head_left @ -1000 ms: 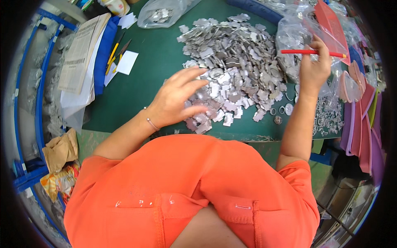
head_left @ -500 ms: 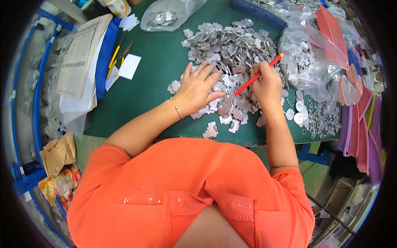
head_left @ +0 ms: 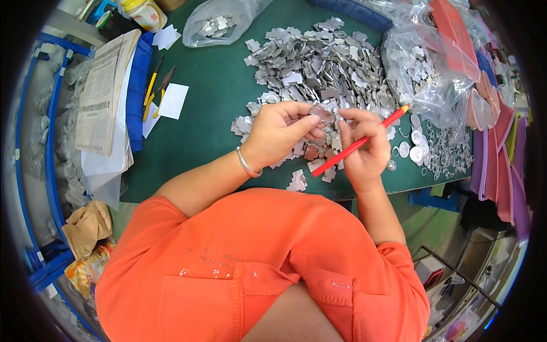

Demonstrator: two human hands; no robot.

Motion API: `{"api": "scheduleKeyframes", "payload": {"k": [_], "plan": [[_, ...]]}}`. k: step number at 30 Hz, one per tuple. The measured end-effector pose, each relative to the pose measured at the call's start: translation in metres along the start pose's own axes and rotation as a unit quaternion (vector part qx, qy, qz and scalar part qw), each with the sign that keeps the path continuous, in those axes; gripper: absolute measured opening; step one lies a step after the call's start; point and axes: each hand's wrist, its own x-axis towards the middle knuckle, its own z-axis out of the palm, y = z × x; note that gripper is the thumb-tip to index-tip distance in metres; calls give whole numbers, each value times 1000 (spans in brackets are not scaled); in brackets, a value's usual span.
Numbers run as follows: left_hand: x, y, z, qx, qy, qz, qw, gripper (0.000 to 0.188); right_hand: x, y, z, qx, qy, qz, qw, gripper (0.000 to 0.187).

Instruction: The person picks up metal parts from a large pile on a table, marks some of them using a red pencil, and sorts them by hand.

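Observation:
My left hand is closed, pinching a small flat metal piece between thumb and fingers above the near part of the pile. In my right hand lies a red pencil with a yellow end, slanting across the palm. That hand's thumb and forefinger reach close to the metal piece; whether they touch it I cannot tell. Beneath and beyond both hands spreads a large pile of silvery notched metal pieces. A few more pieces lie at the table's near edge.
The green table carries a clear bag of pieces at the back and a larger plastic bag at right. Metal discs and rings lie below it. Pliers, white paper and newspapers sit left.
My left hand has lifted from the pile, turned and drawn together on a metal piece. My right hand has come nearer and lower, keeping the red pencil, and its thumb and forefinger now approach that piece.

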Motion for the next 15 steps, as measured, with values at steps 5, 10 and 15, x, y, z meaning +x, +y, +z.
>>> {"api": "scheduleKeyframes", "payload": {"k": [5, 10, 15], "plan": [[-5, 1, 5, 72, -14, 32, 997, 21, -4, 2, 1, 115, -15, 72, 991, 28], [-6, 7, -5, -85, -2, -78, 993, 21, 4, 4, 2, 1, -46, -143, 989, 29], [-7, 6, -8, -36, 31, -10, 999, 27, 6, 6, 6, 70, -79, -73, 992, 27]]}}
